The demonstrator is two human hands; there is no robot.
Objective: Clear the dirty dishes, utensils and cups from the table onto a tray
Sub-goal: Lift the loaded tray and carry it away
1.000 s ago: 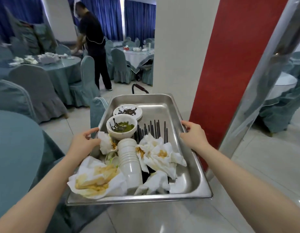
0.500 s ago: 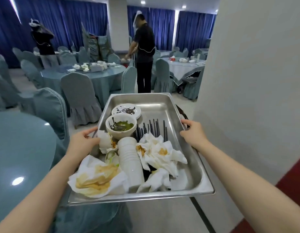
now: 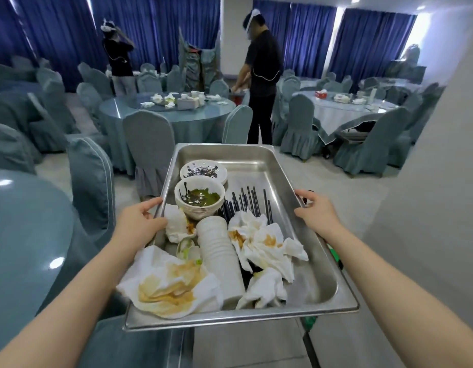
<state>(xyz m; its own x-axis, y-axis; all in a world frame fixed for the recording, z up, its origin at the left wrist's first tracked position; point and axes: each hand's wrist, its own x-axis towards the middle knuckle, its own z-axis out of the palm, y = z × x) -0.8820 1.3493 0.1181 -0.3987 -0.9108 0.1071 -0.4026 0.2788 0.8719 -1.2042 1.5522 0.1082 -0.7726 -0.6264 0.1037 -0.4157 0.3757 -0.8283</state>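
I carry a deep steel tray in front of me. My left hand grips its left rim and my right hand grips its right rim. Inside stand a stack of white bowls smeared with green sauce and a stack of small dirty plates. A stack of white cups lies on its side in the middle. Black chopsticks lie beside the bowls. Several stained paper napkins fill the near half, with a large one over the near left corner.
A round blue table sits close on my left, with a covered chair beside it. A white wall is close on my right. Ahead stand more covered tables with napkins, and two people in black.
The view has swung left: the red column is gone and more of the dining room shows. Both hands keep the same hold on the tray rims, and the contents have not shifted.
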